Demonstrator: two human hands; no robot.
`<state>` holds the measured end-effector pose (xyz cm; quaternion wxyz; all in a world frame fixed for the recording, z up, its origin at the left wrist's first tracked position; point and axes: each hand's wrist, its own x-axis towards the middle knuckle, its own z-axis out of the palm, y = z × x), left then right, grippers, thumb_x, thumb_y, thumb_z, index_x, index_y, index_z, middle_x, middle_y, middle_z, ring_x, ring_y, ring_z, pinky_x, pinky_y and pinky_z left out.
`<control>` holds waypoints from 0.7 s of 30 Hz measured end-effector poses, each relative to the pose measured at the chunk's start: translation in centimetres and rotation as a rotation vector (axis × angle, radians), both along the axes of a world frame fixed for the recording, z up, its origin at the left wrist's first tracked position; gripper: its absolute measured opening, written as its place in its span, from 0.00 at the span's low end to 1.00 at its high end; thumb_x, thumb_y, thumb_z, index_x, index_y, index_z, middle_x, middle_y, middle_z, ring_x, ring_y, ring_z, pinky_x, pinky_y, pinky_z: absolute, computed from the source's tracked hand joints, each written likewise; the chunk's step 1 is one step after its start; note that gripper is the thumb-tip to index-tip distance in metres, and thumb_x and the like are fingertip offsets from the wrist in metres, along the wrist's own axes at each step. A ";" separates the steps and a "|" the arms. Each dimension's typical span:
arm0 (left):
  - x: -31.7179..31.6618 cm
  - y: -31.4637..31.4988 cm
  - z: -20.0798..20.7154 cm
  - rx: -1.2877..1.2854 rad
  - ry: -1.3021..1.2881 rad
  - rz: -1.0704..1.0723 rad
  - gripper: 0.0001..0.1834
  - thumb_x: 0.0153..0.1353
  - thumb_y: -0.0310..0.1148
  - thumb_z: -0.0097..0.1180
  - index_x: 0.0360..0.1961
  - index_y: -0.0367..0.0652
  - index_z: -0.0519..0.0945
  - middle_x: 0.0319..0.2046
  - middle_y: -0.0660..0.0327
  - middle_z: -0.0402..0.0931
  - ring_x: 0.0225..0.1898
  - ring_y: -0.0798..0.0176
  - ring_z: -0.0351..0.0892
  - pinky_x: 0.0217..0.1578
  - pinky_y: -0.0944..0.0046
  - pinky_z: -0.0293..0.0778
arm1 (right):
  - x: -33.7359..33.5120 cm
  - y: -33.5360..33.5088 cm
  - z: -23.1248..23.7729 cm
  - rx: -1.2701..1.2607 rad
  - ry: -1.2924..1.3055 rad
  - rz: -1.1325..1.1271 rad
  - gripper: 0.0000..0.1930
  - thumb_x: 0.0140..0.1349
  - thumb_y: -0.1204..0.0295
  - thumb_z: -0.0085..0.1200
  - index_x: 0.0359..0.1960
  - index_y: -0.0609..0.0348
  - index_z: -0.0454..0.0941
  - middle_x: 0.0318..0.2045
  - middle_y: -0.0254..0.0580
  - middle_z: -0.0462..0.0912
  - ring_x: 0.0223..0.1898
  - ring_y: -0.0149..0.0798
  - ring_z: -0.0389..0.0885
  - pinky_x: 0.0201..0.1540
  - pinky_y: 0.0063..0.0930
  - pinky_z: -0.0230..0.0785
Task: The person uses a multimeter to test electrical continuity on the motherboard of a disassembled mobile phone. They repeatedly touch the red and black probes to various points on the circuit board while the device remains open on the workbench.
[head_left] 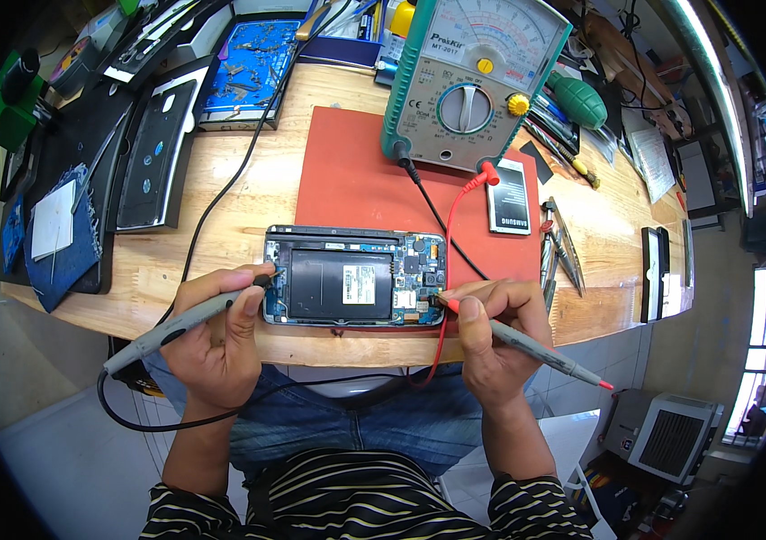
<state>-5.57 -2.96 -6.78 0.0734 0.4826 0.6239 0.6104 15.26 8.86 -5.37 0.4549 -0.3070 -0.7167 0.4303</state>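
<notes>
Phone: the opened phone [354, 275] lay back-up on the red mat [356, 180], at the mat's near edge, on the bench [248, 193]
Left hand: the left hand [216, 337] was closed around the black probe [187, 317], whose tip touched the phone's left end
Right hand: the right hand [491, 337] was closed around the red probe [527, 346], whose tip touched the phone's right end
Meter: the green meter [473, 81] stood beyond the phone at the mat's far edge, both leads plugged in
Battery: a loose battery [509, 196] lay right of and beyond the phone, on the mat's right edge
Tweezers: tweezers [565, 245] lay right of the phone, off the mat
</notes>
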 end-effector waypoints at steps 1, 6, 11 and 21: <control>0.0 0.0 0.0 0.001 -0.001 0.000 0.09 0.61 0.20 0.55 0.42 0.30 0.73 0.36 0.47 0.80 0.40 0.58 0.82 0.41 0.69 0.76 | 0.0 0.0 0.0 -0.005 0.007 0.002 0.09 0.60 0.81 0.54 0.28 0.64 0.65 0.22 0.45 0.77 0.28 0.35 0.81 0.34 0.26 0.77; 0.2 -0.3 0.3 -0.076 -0.048 -0.017 0.06 0.65 0.22 0.50 0.42 0.33 0.70 0.38 0.45 0.80 0.43 0.58 0.80 0.47 0.66 0.73 | 0.0 0.0 0.0 0.001 0.001 0.006 0.09 0.60 0.81 0.54 0.28 0.64 0.65 0.22 0.45 0.77 0.28 0.35 0.81 0.35 0.27 0.77; 0.1 -0.3 0.3 -0.071 -0.055 -0.027 0.07 0.65 0.22 0.50 0.43 0.33 0.70 0.38 0.45 0.79 0.42 0.58 0.81 0.47 0.66 0.73 | 0.0 0.0 0.0 0.005 -0.002 0.007 0.09 0.60 0.81 0.54 0.29 0.64 0.65 0.22 0.45 0.77 0.29 0.35 0.81 0.35 0.27 0.77; 0.0 -0.4 0.3 -0.096 -0.026 -0.022 0.06 0.65 0.22 0.50 0.42 0.33 0.70 0.38 0.46 0.80 0.43 0.58 0.81 0.47 0.66 0.73 | 0.0 0.1 0.0 0.011 0.003 0.016 0.09 0.60 0.81 0.54 0.29 0.64 0.64 0.22 0.44 0.77 0.28 0.36 0.82 0.35 0.27 0.77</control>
